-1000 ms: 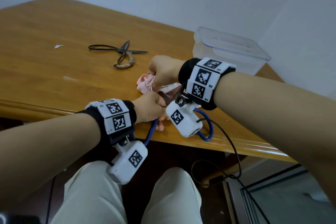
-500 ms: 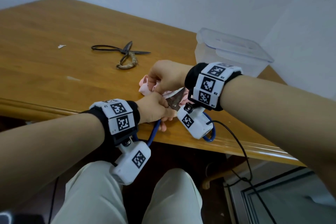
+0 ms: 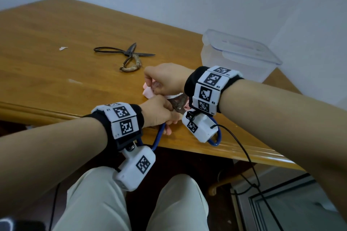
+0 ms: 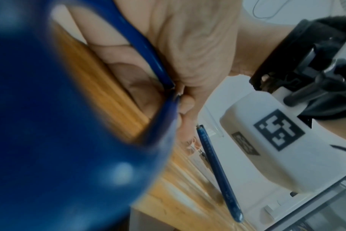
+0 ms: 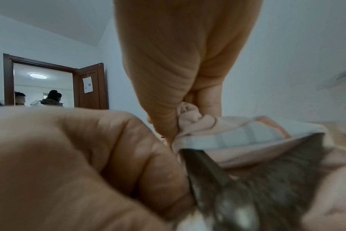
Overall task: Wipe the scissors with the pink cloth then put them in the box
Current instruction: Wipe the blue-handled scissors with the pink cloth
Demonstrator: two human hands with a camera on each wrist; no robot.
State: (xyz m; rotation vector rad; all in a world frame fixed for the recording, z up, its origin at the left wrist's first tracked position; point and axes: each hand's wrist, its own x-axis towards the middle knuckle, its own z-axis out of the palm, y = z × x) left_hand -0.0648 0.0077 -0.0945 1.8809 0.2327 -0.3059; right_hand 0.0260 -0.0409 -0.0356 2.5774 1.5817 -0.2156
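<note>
My left hand (image 3: 159, 113) grips the blue-handled scissors (image 3: 178, 104) near the pivot, at the table's front edge. Their blue loops (image 4: 144, 46) hang past that edge. The rusty blades (image 5: 247, 179) point away from me into the pink cloth (image 3: 148, 92). My right hand (image 3: 165, 80) pinches the bunched cloth (image 5: 227, 137) around the blades, just beyond the left hand. The blade tips are hidden in the cloth. The clear plastic box (image 3: 238, 52) stands at the back right with its lid on top.
An old pair of black scissors (image 3: 127, 56) lies open on the wooden table (image 3: 56, 73), beyond my hands to the left. A small paper scrap (image 3: 62, 48) lies further left. A wall runs behind the box. A black cable (image 3: 244, 155) hangs from my right wrist.
My right hand has slid the cloth a little along the blades, and more bare blade shows next to the left hand. The left hand keeps its grip in place.
</note>
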